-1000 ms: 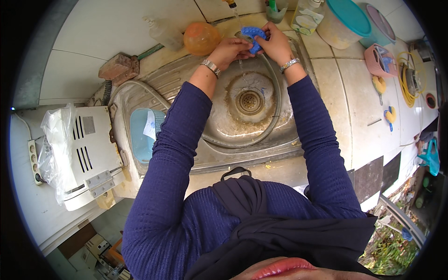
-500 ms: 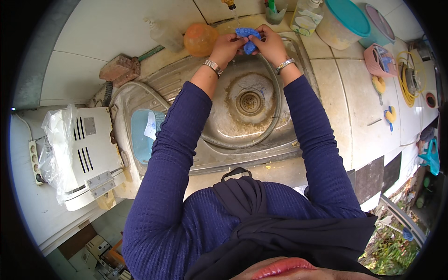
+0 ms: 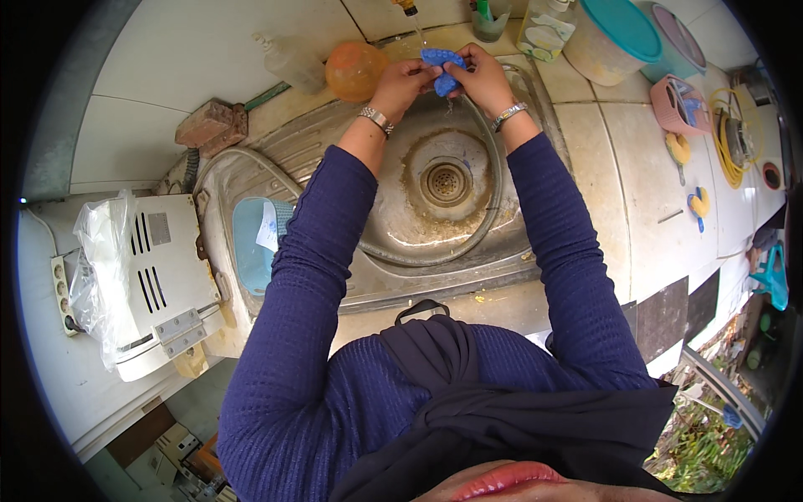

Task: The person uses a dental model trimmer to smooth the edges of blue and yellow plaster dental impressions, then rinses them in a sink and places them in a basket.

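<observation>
Under a thin stream of water from the yellow tap (image 3: 407,7), both my hands hold a blue, bumpy, soft-looking piece (image 3: 445,67); its exact kind I cannot make out. My left hand (image 3: 400,89) pinches its left side between thumb and fingers. On the other side, my right hand (image 3: 485,79) grips the right part with fingers curled behind. Water drips from its lower end into the steel sink (image 3: 393,213), over the basin's far side. A round drain (image 3: 447,184) lies below my hands, with brownish stains around it.
A grey hose (image 3: 489,213) loops inside the basin. A light-blue basket (image 3: 253,243) stands at the left. Behind are an orange bowl (image 3: 355,72) and a soap bottle (image 3: 546,32). Teal-lidded tub (image 3: 615,63), pink basket (image 3: 679,106) and yellow-blue brushes (image 3: 701,205) occupy the right counter.
Water drips now show below the blue piece. My hands keep the same hold, with only tiny shifts; the whole view has moved slightly.
</observation>
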{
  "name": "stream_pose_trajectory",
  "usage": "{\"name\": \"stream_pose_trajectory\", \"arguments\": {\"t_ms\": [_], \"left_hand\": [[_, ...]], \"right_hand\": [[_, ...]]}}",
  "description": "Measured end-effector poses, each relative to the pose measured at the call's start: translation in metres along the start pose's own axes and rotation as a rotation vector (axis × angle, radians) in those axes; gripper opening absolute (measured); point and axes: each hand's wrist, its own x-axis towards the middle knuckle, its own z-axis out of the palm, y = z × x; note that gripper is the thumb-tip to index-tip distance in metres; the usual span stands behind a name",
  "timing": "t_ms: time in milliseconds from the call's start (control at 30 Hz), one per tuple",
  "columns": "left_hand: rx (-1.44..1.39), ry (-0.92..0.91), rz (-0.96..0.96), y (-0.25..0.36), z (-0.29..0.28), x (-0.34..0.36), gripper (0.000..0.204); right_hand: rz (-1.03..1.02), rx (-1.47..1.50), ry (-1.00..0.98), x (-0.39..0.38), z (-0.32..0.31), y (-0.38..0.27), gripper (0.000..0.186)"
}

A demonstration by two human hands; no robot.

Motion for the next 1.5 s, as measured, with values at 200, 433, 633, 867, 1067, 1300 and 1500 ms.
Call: {"name": "stream_pose_trajectory", "arguments": {"t_ms": [200, 433, 633, 867, 1067, 1300, 1500], "left_hand": [[-0.066, 0.064, -0.021, 0.008, -0.007, -0.007, 0.022], [-0.065, 0.32, 0.132, 0.014, -0.004, -0.021, 0.022], [-0.187, 0.301, 0.213, 0.017, -0.007, -0.023, 0.026], [-0.129, 0.306, 0.25, 0.009, -0.003, -0.024, 0.034], [-0.235, 0.227, 0.191, 0.011, 0.005, -0.024, 0.04], [-0.49, 0.183, -0.07, 0.008, 0.015, -0.025, 0.032], [-0.543, 0.108, -0.153, -0.009, 0.021, -0.058, 0.036]], "right_hand": [[0.266, 0.516, -0.178, 0.007, -0.004, 0.007, 0.024], [0.314, 0.954, -0.45, 0.017, 0.013, 0.014, 0.036], [0.327, 0.971, -0.541, 0.032, 0.031, 0.024, 0.035], [0.32, 0.971, -0.607, 0.026, 0.035, 0.02, 0.021], [0.337, 0.852, -0.59, 0.013, 0.02, 0.01, 0.023], [0.047, -0.067, -0.138, 0.008, -0.001, 0.012, 0.025], [-0.282, -0.559, -0.03, -0.051, 0.006, -0.036, 0.024]]}}
